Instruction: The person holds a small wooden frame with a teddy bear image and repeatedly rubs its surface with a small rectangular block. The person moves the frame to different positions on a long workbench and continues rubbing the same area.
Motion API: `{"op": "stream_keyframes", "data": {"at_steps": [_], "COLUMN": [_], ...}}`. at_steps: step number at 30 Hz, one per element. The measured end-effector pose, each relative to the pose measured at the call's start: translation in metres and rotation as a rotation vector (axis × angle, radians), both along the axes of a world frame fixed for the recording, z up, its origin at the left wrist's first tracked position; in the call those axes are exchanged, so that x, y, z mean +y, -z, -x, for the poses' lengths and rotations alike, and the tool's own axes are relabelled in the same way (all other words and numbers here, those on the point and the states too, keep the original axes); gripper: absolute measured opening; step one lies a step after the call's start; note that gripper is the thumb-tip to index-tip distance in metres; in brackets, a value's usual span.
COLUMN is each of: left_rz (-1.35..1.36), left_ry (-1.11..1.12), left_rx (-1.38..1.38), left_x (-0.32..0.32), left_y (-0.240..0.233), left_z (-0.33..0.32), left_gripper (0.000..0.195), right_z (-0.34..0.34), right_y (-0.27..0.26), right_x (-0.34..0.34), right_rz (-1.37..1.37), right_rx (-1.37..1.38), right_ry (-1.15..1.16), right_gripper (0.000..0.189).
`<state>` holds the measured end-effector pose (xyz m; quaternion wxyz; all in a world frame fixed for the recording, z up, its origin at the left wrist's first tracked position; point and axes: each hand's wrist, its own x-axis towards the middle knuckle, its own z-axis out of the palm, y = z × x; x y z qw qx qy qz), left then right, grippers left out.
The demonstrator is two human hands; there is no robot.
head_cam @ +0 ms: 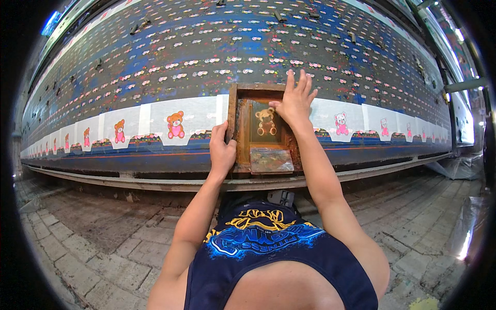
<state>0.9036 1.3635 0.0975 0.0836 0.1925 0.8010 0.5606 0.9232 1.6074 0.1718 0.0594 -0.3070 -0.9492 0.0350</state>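
A wooden screen-printing frame [233, 112] lies over a row of white fabric pieces on a long printing table. Its mesh [267, 122] shows a bear figure, and brown ink stains its inner edges. My left hand [223, 151] grips the frame's left side, thumb on top. My right hand [297, 102] rests at the upper right corner with fingers spread, the thumb over the mesh. A flat, ink-smeared piece [272, 160] lies across the frame's near end. To the left, fabric pieces [193, 112] bear brown bears with pink; on the right, a fabric piece [348, 110] shows a bear in pink and white.
The long table [186, 42] is covered with small repeated prints and paint specks, with small dark clips or tubes [279, 16] scattered on it. A metal rail [155, 183] runs along its near edge. Clear plastic sheeting [457, 166] lies at the right, above a paved floor [112, 267].
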Motion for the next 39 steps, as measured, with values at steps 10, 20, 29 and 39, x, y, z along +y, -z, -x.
{"op": "stream_keyframes", "data": {"at_steps": [10, 20, 29, 39], "left_rz": [0.01, 0.047, 0.007, 0.05], "left_ry": [0.009, 0.007, 0.008, 0.0], "left_rx": [-0.013, 0.041, -0.122, -0.152], "left_x": [0.0, 0.001, 0.001, -0.001], "left_y": [-0.003, 0.006, 0.006, 0.002], "left_z": [-0.001, 0.004, 0.004, 0.002], "left_gripper": [0.057, 0.054, 0.06, 0.058], "right_z": [-0.097, -0.163, -0.139, -0.154], "right_y": [-0.03, -0.019, -0.006, -0.001], "right_x": [-0.013, -0.081, -0.074, -0.082], "right_rz": [0.395, 0.303, 0.256, 0.201], "right_rx": [0.317, 0.114, 0.295, 0.347], "right_ry": [-0.134, -0.597, -0.475, -0.51], "right_gripper": [0.049, 0.036, 0.029, 0.032]}}
